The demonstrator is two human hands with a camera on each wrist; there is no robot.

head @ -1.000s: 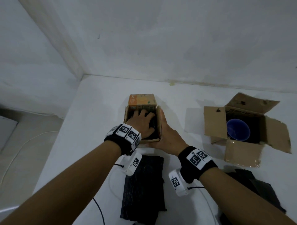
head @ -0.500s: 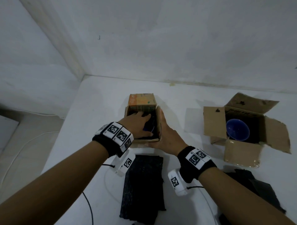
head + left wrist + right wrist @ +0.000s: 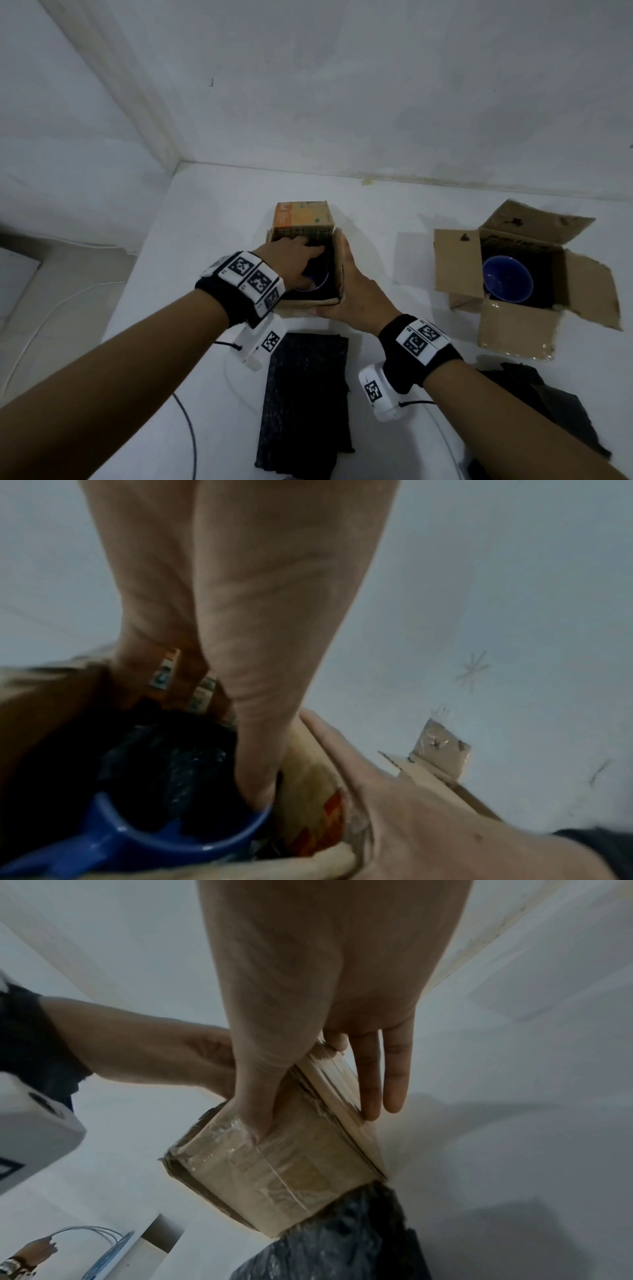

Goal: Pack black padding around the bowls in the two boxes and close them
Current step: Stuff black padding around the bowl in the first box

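A small cardboard box (image 3: 301,301) stands at the table's centre with a blue bowl (image 3: 192,842) and black padding (image 3: 171,764) inside. My left hand (image 3: 298,262) reaches into it, with straight fingers pushing down on the padding by the far wall and the thumb (image 3: 257,777) at the bowl's rim. My right hand (image 3: 347,281) grips the box's near right corner, its thumb (image 3: 257,1112) on the front wall and its fingers along the right side. A second, larger box (image 3: 455,260) stands open at the right with a blue bowl (image 3: 507,282) in dark padding.
A flat black padding sheet (image 3: 305,404) lies on the white table (image 3: 212,240) just in front of the small box. More crumpled black padding (image 3: 548,407) lies at the near right. A cable (image 3: 188,428) runs by my left arm. Walls close off the back and left.
My left hand and forearm have swung to the left and drawn back inside the box, so the blue bowl's rim now shows. The right hand has kept its hold.
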